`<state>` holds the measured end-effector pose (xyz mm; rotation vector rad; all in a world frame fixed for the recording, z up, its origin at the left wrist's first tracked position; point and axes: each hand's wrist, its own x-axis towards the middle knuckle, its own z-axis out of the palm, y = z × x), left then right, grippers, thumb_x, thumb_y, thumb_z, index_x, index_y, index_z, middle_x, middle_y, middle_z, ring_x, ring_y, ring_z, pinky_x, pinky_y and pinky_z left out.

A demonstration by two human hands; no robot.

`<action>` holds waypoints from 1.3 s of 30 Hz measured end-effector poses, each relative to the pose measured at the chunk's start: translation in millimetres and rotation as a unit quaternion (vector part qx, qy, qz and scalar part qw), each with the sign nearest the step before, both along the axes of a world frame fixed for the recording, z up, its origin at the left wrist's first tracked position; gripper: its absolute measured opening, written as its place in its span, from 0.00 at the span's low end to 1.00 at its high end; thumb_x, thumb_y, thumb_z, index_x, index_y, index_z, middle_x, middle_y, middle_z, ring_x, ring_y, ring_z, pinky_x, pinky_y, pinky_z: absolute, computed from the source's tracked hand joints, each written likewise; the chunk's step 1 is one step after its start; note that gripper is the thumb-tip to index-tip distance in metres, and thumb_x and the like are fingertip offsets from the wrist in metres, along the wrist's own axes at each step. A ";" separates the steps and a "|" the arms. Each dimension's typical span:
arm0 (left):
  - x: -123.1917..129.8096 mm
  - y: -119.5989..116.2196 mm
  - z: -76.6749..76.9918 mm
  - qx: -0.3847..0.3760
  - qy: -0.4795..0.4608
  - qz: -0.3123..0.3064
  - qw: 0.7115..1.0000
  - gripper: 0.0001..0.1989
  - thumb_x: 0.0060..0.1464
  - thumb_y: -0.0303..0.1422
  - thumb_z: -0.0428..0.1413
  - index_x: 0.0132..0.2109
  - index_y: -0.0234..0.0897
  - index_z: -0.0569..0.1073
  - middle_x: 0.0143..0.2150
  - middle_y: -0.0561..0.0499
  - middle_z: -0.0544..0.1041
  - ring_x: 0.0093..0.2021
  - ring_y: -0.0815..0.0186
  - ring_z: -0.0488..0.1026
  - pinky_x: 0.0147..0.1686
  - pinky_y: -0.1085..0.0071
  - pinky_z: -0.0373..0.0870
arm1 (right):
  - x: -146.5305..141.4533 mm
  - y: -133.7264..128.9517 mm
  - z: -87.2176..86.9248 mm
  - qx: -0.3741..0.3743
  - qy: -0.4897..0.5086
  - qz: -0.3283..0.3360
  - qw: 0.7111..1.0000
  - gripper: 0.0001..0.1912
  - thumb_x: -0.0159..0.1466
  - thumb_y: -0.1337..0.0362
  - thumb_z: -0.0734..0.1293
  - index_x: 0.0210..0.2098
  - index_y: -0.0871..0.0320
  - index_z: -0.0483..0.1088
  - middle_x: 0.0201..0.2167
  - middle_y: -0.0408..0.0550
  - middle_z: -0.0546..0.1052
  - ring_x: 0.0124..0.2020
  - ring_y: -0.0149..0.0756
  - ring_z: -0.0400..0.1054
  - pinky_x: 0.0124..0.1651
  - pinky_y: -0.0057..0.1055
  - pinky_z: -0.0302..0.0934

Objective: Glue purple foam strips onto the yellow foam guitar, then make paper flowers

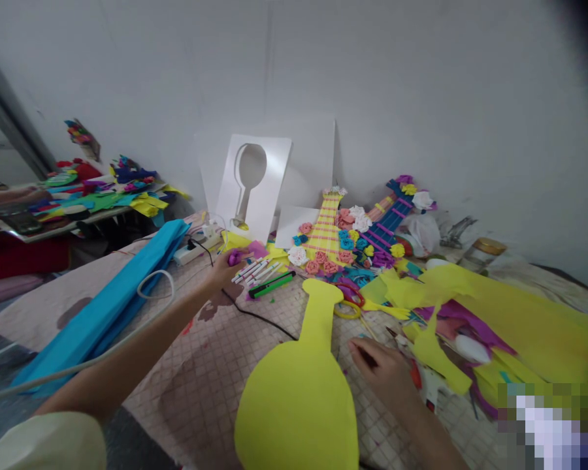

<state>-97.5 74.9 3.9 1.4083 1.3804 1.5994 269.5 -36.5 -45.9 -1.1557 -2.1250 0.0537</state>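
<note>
My left hand [221, 271] reaches far forward over the table, its fingers closed round a small crumpled purple paper flower [235, 256]. Just right of it lie several white marker pens [257, 271] and a green utility knife [272, 285]. A yellow guitar-shaped cutout [298, 398] lies flat in front of me, its neck pointing away. Beside its right edge, my right hand [379, 362] rests with curled fingers; what they hold, if anything, is hidden. Scissors with red and yellow handles [347, 312] lie beyond that hand.
Blue folded paper [112, 303] and a white cable [169, 297] lie on the left. Yellow paper scraps [509, 320] cover the right. Two flower-trimmed guitar shapes [327, 228] and a white board with a cut-out [230, 183] lean at the wall. Another person's hand [27, 196] shows far left.
</note>
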 end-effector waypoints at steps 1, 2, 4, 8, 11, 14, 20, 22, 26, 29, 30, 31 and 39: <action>-0.1 -0.1 -0.7 0.003 0.003 0.000 1.000 0.11 0.36 0.26 0.62 0.32 0.35 0.73 0.37 0.49 0.75 0.42 0.64 0.69 0.39 0.74 0.66 | 0.2 0.1 -0.5 0.002 0.000 -0.001 1.000 0.10 0.62 0.64 0.59 0.34 0.56 0.72 0.32 0.47 0.79 0.31 0.36 0.74 0.35 0.31 0.67; -0.1 -0.4 -1.2 0.005 0.003 0.001 1.000 0.10 0.36 0.27 0.62 0.31 0.35 0.73 0.36 0.49 0.75 0.41 0.64 0.69 0.38 0.74 0.66 | 0.4 0.1 -0.8 0.001 -0.001 0.000 1.000 0.10 0.61 0.64 0.59 0.34 0.56 0.72 0.32 0.47 0.79 0.31 0.36 0.74 0.35 0.31 0.67; 0.3 -1.6 -1.4 0.006 0.001 0.006 1.000 0.10 0.36 0.28 0.63 0.31 0.35 0.73 0.34 0.50 0.75 0.40 0.65 0.69 0.36 0.75 0.66 | 0.6 0.0 -1.0 -0.002 -0.006 -0.002 1.000 0.10 0.62 0.64 0.59 0.34 0.56 0.72 0.32 0.47 0.79 0.31 0.36 0.74 0.35 0.31 0.67; 2.4 -5.0 0.3 -0.017 -0.015 0.008 1.000 0.15 0.33 0.30 0.65 0.33 0.35 0.73 0.30 0.51 0.74 0.31 0.69 0.69 0.25 0.79 0.63 | -0.3 -0.5 0.0 -0.013 -0.003 0.002 1.000 0.10 0.62 0.64 0.58 0.34 0.56 0.71 0.33 0.47 0.79 0.32 0.36 0.74 0.35 0.30 0.67; 3.8 -6.7 2.0 -0.053 -0.036 0.005 0.998 0.16 0.34 0.31 0.65 0.34 0.33 0.73 0.21 0.56 0.70 0.19 0.75 0.62 0.17 0.80 0.56 | -0.5 -0.7 0.1 -0.016 0.002 0.004 1.000 0.10 0.62 0.63 0.58 0.34 0.56 0.72 0.33 0.47 0.79 0.32 0.36 0.74 0.36 0.31 0.67; 4.7 -7.3 3.9 -0.095 -0.064 -0.014 0.993 0.13 0.35 0.32 0.64 0.32 0.33 0.71 0.16 0.59 0.65 0.15 0.77 0.57 0.14 0.80 0.53 | 0.0 -0.6 -0.3 -0.016 0.001 0.002 1.000 0.11 0.62 0.64 0.58 0.34 0.56 0.72 0.32 0.47 0.79 0.32 0.36 0.74 0.35 0.31 0.66; 11.8 -13.2 6.5 -0.147 -0.117 -0.071 0.980 0.10 0.38 0.31 0.61 0.30 0.35 0.68 0.16 0.59 0.63 0.15 0.75 0.61 0.15 0.79 0.57 | -5.3 -1.0 4.6 -0.069 0.034 0.000 0.997 0.11 0.61 0.63 0.59 0.32 0.57 0.73 0.31 0.48 0.79 0.30 0.36 0.73 0.32 0.30 0.66; 15.6 -17.0 5.0 -0.152 -0.118 -0.085 0.978 0.11 0.38 0.31 0.61 0.32 0.36 0.69 0.16 0.59 0.64 0.15 0.75 0.61 0.14 0.80 0.55 | -10.4 -1.7 8.0 -0.090 0.064 -0.001 0.994 0.11 0.61 0.63 0.59 0.31 0.57 0.73 0.29 0.48 0.79 0.29 0.36 0.72 0.31 0.30 0.66; 21.3 -23.6 -1.0 -0.164 -0.104 -0.092 0.977 0.11 0.36 0.29 0.62 0.32 0.36 0.71 0.13 0.60 0.62 0.12 0.77 0.56 0.11 0.80 0.48 | -19.5 -3.8 13.9 -0.110 0.088 0.009 0.990 0.12 0.61 0.64 0.58 0.30 0.58 0.73 0.27 0.48 0.78 0.28 0.35 0.71 0.32 0.29 0.64; 27.0 -29.7 -4.1 -0.170 -0.096 -0.100 0.976 0.09 0.35 0.28 0.63 0.28 0.34 0.71 0.12 0.59 0.63 0.11 0.77 0.56 0.11 0.79 0.46 | -22.2 -5.0 17.2 -0.122 0.094 0.008 0.988 0.12 0.61 0.64 0.58 0.29 0.59 0.73 0.27 0.48 0.78 0.28 0.35 0.71 0.32 0.29 0.64; 31.1 -33.0 -4.6 -0.169 -0.099 -0.105 0.975 0.09 0.36 0.28 0.62 0.27 0.34 0.71 0.13 0.58 0.64 0.12 0.76 0.57 0.11 0.80 0.47 | -22.7 -5.4 18.3 -0.130 0.098 0.004 0.987 0.12 0.61 0.63 0.58 0.29 0.59 0.73 0.27 0.48 0.78 0.28 0.35 0.70 0.32 0.29 0.63; 37.0 -37.3 -5.0 -0.167 -0.105 -0.113 0.974 0.08 0.36 0.29 0.62 0.27 0.34 0.70 0.14 0.57 0.66 0.13 0.76 0.59 0.12 0.80 0.50 | -23.2 -5.8 19.5 -0.139 0.104 0.000 0.985 0.13 0.61 0.63 0.58 0.29 0.59 0.73 0.27 0.48 0.78 0.28 0.35 0.70 0.32 0.30 0.63; 139.0 -86.8 -4.4 -0.144 -0.146 -0.232 0.951 0.12 0.43 0.37 0.59 0.35 0.37 0.70 0.27 0.52 0.73 0.26 0.69 0.70 0.26 0.74 0.66 | -43.7 -13.3 22.5 -0.402 0.361 0.100 0.836 0.20 0.57 0.50 0.62 0.41 0.58 0.69 0.32 0.50 0.76 0.28 0.35 0.70 0.31 0.32 0.64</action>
